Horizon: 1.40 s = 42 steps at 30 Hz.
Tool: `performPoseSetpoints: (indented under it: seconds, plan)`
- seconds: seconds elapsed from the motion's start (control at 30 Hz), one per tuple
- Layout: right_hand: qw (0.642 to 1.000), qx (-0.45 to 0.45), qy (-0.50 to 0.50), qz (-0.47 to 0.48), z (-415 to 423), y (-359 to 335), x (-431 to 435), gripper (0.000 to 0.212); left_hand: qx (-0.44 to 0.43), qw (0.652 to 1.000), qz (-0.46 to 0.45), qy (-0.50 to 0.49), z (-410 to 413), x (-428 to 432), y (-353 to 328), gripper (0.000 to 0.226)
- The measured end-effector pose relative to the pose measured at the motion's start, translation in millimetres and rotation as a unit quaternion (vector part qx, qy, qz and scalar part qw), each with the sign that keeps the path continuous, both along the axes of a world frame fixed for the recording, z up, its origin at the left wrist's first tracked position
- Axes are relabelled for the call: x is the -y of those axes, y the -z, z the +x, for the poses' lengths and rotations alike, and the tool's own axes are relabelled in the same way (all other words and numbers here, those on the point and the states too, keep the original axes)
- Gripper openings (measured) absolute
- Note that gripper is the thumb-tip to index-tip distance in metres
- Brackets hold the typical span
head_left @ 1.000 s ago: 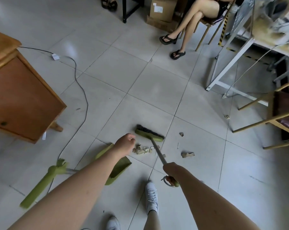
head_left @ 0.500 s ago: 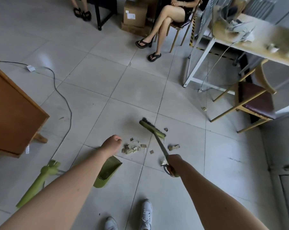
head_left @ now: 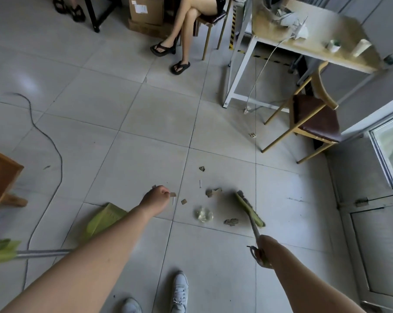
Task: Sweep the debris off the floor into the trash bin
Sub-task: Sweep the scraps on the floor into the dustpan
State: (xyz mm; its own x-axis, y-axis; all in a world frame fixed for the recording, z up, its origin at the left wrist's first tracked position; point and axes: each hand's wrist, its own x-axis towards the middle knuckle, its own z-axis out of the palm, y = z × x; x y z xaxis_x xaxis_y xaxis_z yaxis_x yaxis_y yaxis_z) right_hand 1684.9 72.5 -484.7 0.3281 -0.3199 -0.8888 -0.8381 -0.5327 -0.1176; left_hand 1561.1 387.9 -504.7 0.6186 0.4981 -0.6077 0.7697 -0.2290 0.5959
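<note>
My right hand (head_left: 263, 248) grips the grey handle of a green broom. Its broom head (head_left: 249, 208) rests on the floor tiles, to the right of the debris. That debris is several cardboard scraps (head_left: 213, 192) and a crumpled clear plastic piece (head_left: 203, 214), scattered between my hands. My left hand (head_left: 156, 196) is stretched forward in a fist above the floor, with nothing visibly in it. Under my left forearm a green dustpan (head_left: 105, 219) lies on the floor, its long handle (head_left: 42, 253) pointing left. No trash bin is in view.
A wooden cabinet (head_left: 1, 175) stands at the left with a black cable (head_left: 55, 159) trailing past it. A wooden chair (head_left: 315, 118) and white table (head_left: 304, 48) stand at the right. A seated person's legs (head_left: 184, 37) and cardboard boxes (head_left: 146, 14) are ahead. My white shoes (head_left: 179, 290) are below.
The broom head has swung from the left of the debris to its right, and the scraps lie more spread out. The view has turned to the right. My left hand stays in a fist.
</note>
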Motion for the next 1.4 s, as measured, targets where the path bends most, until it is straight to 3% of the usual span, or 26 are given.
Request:
performPoseSetpoints:
  seconds: [0.2, 0.33, 0.43, 0.67, 1.0, 1.17, 1.3, 1.4]
  plan:
    - [0.986, -0.01, 0.141, 0.087, -14.1, 7.1, 4.0, 0.041, -0.02, 1.0, -0.019, 0.0, 8.0, 14.0, 3.3, 0.031]
    - [0.978, -0.028, 0.178, 0.104, -11.8, 11.2, -27.1, 0.046, -0.003, 1.0, -0.027, -0.013, 3.5, 5.9, 1.4, 0.028]
    - [0.975, -0.043, 0.174, 0.129, -10.3, 10.7, -60.6, 0.034, 0.0, 0.999, -0.03, -0.025, -5.9, -11.4, -3.0, 0.026]
    - [0.963, -0.052, 0.212, 0.159, -32.7, 19.7, -162.4, 0.045, 0.005, 0.998, -0.04, -0.051, -52.9, -68.5, -3.0, 0.023]
    - [0.962, -0.074, 0.161, 0.209, -106.7, 16.0, -317.3, 0.04, 0.02, 0.992, -0.068, -0.106, -101.3, -154.0, -14.0, 0.032]
    - [0.957, -0.072, 0.144, 0.24, -128.6, 10.8, -368.5, 0.029, 0.03, 0.987, -0.082, -0.131, -113.6, -193.6, -18.9, 0.03]
    - [0.951, 0.002, 0.134, 0.278, -141.8, 7.2, -386.0, 0.031, 0.032, 0.984, -0.102, -0.144, -122.8, -213.0, -18.3, 0.029]
    - [0.954, -0.036, 0.189, 0.229, -130.6, -8.4, -387.5, 0.035, 0.025, 0.981, -0.113, -0.153, -127.0, -224.6, -20.1, 0.027]
